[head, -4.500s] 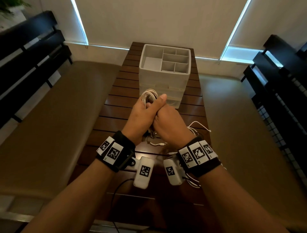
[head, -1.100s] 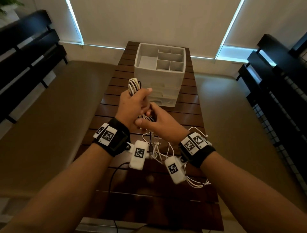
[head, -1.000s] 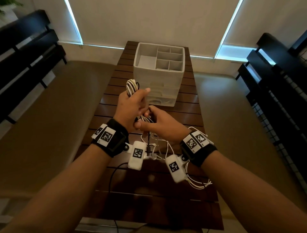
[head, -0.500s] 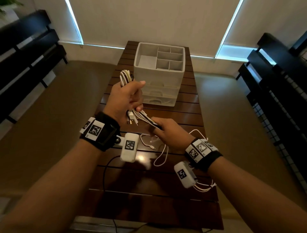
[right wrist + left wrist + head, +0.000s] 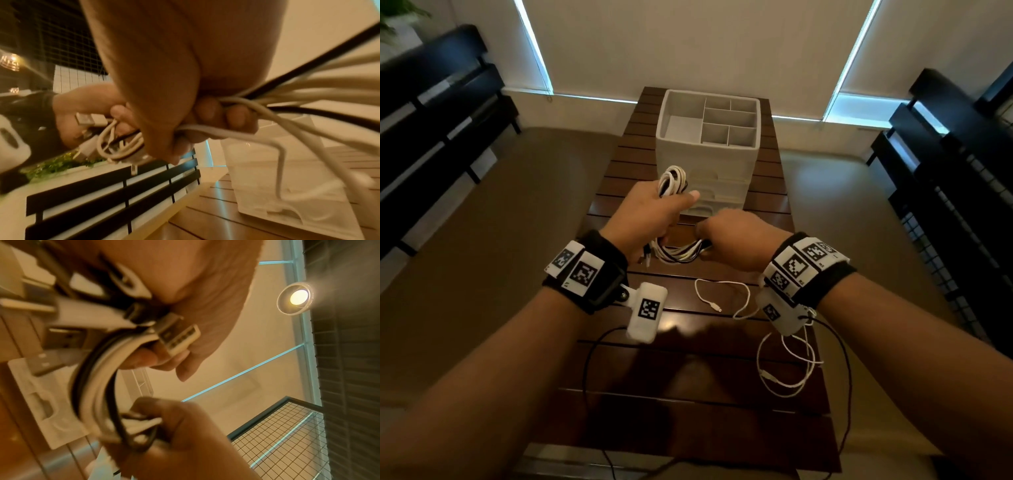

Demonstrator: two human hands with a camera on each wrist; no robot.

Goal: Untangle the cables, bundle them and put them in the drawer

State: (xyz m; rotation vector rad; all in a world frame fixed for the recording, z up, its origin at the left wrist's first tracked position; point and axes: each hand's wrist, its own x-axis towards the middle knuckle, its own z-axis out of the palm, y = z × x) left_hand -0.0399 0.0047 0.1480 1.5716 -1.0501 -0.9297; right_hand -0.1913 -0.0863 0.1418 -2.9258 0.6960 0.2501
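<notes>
Both hands, left hand (image 5: 650,214) and right hand (image 5: 736,236), are gripping a limp, light bundle of white and black cables (image 5: 678,255) above the brown slatted tabletop (image 5: 688,370), near the white plastic drawer unit (image 5: 709,150); gripping mid-bundle is probably keeping loops gathered.

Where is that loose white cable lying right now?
In the head view, the loose white cable lies on the wooden table, just below the right hand.

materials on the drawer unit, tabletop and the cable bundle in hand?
Drawer unit: looks like matte white moulded plastic, thin even walls and dividers.
Tabletop: dark brown wood slats or wood-look, glossy, with glare streaks and reflections.
Cable bundle: smooth white and black rubbery jackets; bare metal USB shells in the left wrist view. Gripped by left hand and right hand.
</notes>
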